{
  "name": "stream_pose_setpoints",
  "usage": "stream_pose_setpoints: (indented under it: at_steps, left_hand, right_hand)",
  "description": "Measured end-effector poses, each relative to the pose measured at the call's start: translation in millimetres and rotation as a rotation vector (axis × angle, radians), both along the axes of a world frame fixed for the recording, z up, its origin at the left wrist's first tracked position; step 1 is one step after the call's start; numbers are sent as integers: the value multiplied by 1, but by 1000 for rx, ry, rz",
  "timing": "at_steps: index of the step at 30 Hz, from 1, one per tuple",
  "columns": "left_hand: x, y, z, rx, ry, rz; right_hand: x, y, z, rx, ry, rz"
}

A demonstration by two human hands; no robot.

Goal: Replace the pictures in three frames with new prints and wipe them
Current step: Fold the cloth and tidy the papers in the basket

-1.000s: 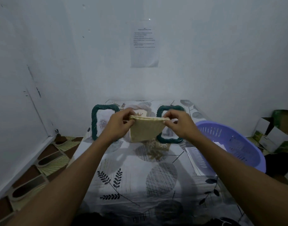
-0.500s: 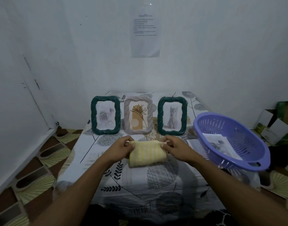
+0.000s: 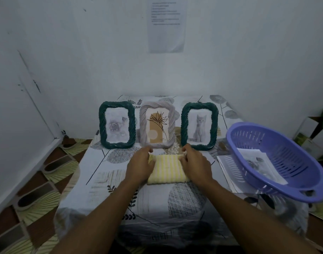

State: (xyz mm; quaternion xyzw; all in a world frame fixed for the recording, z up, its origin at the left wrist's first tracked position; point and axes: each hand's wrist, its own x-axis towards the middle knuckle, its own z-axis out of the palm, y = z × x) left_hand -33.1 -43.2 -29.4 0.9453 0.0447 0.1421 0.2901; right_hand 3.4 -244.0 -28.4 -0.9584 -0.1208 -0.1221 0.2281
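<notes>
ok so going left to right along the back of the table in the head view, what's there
green frame with rose print → grey frame with plant print → green frame with cat print → purple basket

three frames [image 3: 157,124] behind cloth [image 3: 167,168] on table [image 3: 105,182], basket [image 3: 277,162] at rt

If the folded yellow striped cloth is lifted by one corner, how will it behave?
The folded yellow striped cloth looks soft and plump, so it would probably sag and unfold. Its ribbed pile likely resists sliding on the printed tablecloth.
</notes>
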Motion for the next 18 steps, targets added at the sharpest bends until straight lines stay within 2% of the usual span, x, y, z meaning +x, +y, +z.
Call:
stream_pose_setpoints:
  at_steps: [2, 5, 7, 9, 13, 18]
  left_hand:
    - [2, 5, -7, 92, -66, -42]
    - [5, 7, -4, 163, -139, -204]
    - [2, 7, -1, 242, -79, -339]
    - [-3, 7, -6, 315, -18, -392]
    - [-13, 7, -16, 361, -9, -276]
    - [-30, 5, -12, 494, -54, 4]
  right_hand:
    - [-1, -1, -5, -24, -57, 2]
    - [-1, -4, -10, 103, -122, 56]
    - [-2, -7, -14, 123, -142, 120]
    - [-4, -11, -16, 58, -104, 164]
    - [-15, -16, -13, 45, -16, 125]
    - [-23, -7, -1, 68, 113, 150]
